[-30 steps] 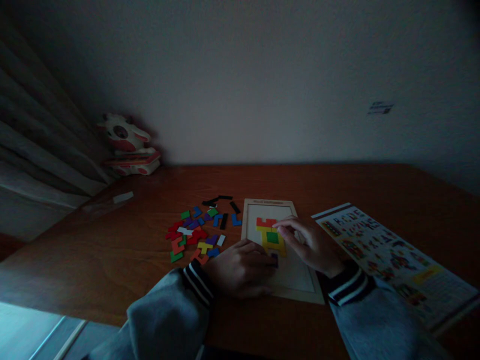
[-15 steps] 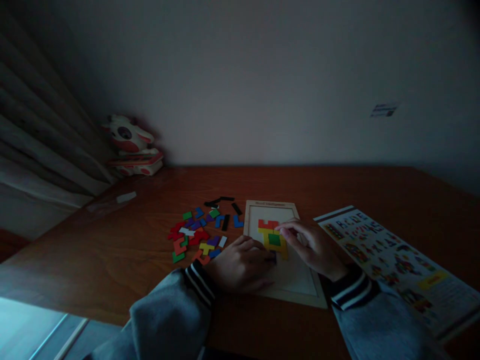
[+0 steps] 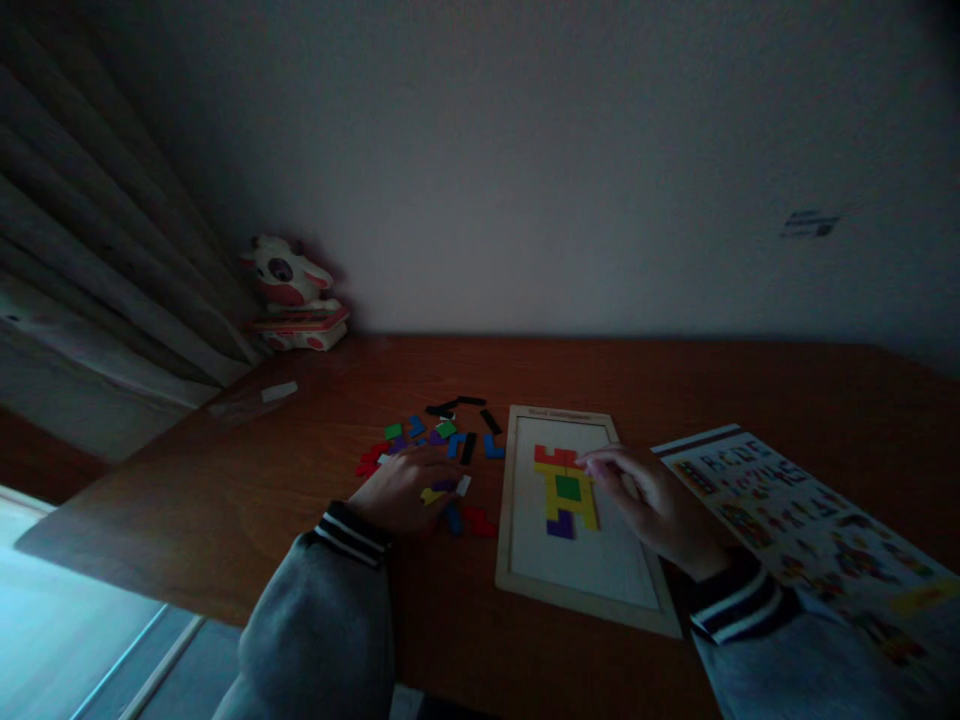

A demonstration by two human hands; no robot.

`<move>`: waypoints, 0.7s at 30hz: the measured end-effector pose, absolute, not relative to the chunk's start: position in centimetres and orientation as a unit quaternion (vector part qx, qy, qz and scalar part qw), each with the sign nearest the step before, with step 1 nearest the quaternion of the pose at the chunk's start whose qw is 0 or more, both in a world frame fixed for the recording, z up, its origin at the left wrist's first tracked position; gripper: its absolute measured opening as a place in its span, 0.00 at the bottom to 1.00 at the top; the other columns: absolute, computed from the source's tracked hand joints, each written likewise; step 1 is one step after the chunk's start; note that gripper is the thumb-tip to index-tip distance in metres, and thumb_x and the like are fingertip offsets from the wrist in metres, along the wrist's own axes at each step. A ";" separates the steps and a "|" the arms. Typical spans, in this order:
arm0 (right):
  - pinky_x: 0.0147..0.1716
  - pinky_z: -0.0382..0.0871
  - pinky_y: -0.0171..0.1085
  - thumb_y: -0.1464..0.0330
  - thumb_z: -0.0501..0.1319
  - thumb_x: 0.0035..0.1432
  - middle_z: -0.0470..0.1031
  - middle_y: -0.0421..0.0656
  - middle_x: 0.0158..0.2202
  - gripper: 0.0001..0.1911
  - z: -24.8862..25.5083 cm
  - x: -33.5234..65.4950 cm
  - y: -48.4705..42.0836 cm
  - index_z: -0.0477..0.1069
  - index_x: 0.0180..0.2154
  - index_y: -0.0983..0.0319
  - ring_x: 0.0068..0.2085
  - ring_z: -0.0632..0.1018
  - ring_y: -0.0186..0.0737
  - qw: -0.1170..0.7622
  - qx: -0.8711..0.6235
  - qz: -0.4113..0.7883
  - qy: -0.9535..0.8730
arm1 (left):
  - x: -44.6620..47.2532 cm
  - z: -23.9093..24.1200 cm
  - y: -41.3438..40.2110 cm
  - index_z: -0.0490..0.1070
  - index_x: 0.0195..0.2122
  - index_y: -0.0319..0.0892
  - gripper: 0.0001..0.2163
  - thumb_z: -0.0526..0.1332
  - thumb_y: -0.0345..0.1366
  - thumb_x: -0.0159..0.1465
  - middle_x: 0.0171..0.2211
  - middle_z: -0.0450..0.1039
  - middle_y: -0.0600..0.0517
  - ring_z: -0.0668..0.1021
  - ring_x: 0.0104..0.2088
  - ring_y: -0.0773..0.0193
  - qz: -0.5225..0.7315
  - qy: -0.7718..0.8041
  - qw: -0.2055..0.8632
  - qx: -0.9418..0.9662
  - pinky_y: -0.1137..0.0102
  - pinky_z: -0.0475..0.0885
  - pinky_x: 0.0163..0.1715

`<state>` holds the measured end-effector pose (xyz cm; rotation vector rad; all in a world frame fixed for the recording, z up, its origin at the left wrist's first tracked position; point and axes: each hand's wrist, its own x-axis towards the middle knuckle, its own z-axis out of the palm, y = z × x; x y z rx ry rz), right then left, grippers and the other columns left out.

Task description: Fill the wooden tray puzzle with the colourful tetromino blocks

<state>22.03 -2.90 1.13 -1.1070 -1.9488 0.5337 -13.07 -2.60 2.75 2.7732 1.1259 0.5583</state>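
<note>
A wooden puzzle board point(image 3: 507, 560) lies on the table, bearing a figure of joined flat pieces: red piece point(image 3: 551, 455) at the top, yellow piece point(image 3: 589, 510), green square point(image 3: 568, 488) in the middle, purple piece point(image 3: 559, 526) at the lower left. My right hand point(image 3: 652, 505) rests over the board's right side, index finger and thumb slightly apart at the red piece's right end. My left hand point(image 3: 405, 490) reaches over the loose pieces, fingers outstretched and palm down. Close to its fingertips are a yellow piece point(image 3: 431, 496) and a white piece point(image 3: 464, 486). What lies beneath that palm is hidden.
Several black strips point(image 3: 471, 401) and a blue piece point(image 3: 493, 447) lie behind the left hand; a red piece point(image 3: 480, 521) lies nearer. A printed pattern sheet point(image 3: 787, 500) is at the right. A cow figure point(image 3: 292, 290) stands at the back left, by the curtain point(image 3: 112, 230).
My left hand has moved left off the board onto the loose pieces, uncovering the purple piece and a loose red one. My right hand keeps its place by the figure. The view has shifted slightly.
</note>
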 end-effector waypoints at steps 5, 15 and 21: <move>0.37 0.76 0.38 0.59 0.53 0.68 0.80 0.44 0.39 0.14 0.9 22.1 -2.8 0.75 0.43 0.57 0.41 0.81 0.42 0.408 -0.443 0.214 -0.769 | -13.2 2.2 -2.4 0.75 0.51 0.48 0.13 0.60 0.30 0.66 0.47 0.80 0.52 0.81 0.46 0.62 0.189 0.371 0.086 0.905 0.69 0.77 0.48; 0.38 0.74 0.37 0.58 0.54 0.68 0.80 0.43 0.39 0.14 1.3 22.2 -2.7 0.74 0.41 0.57 0.40 0.80 0.41 0.422 -0.455 0.215 -0.754 | -10.7 1.7 -2.4 0.75 0.51 0.43 0.12 0.56 0.29 0.70 0.42 0.80 0.47 0.80 0.43 0.59 0.241 0.335 -0.002 0.911 0.65 0.78 0.42; 0.35 0.74 0.36 0.60 0.58 0.66 0.79 0.42 0.38 0.11 2.0 21.5 -3.1 0.75 0.42 0.56 0.36 0.79 0.37 0.419 -0.423 0.221 -0.773 | -5.1 2.0 -2.5 0.77 0.47 0.43 0.09 0.58 0.34 0.70 0.41 0.81 0.48 0.82 0.40 0.63 0.405 0.320 0.131 0.847 0.69 0.79 0.42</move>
